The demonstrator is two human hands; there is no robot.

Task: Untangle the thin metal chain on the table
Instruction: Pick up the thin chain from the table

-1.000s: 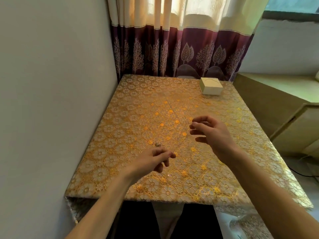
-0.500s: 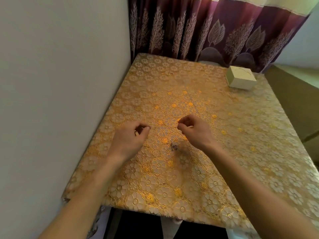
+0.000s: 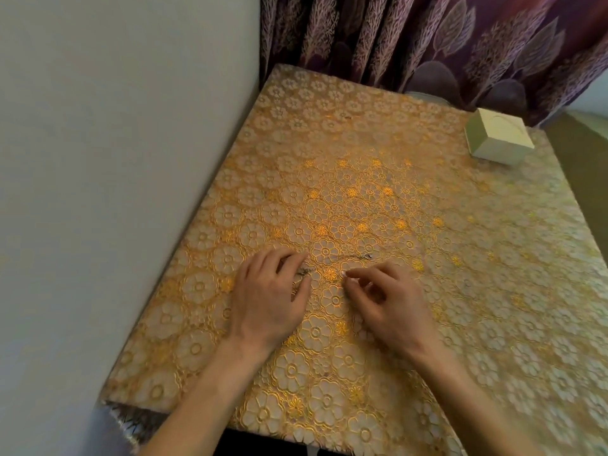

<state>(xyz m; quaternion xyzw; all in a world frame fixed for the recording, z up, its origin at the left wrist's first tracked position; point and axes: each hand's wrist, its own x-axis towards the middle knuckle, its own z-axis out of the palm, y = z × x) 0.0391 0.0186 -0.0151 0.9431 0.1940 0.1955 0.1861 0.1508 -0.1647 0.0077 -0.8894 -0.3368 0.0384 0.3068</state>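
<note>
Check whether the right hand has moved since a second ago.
Yes. The right hand has come toward the table's near edge and the wall, farther from the white box.

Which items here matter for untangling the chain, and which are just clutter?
In the job: chain, left hand, right hand, table.
Lying about: white box, curtain, wall.

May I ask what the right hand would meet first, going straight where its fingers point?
Probably the tangled thin metal chain beside the left hand; the right hand points there across tablecloth, height unclear.
</note>
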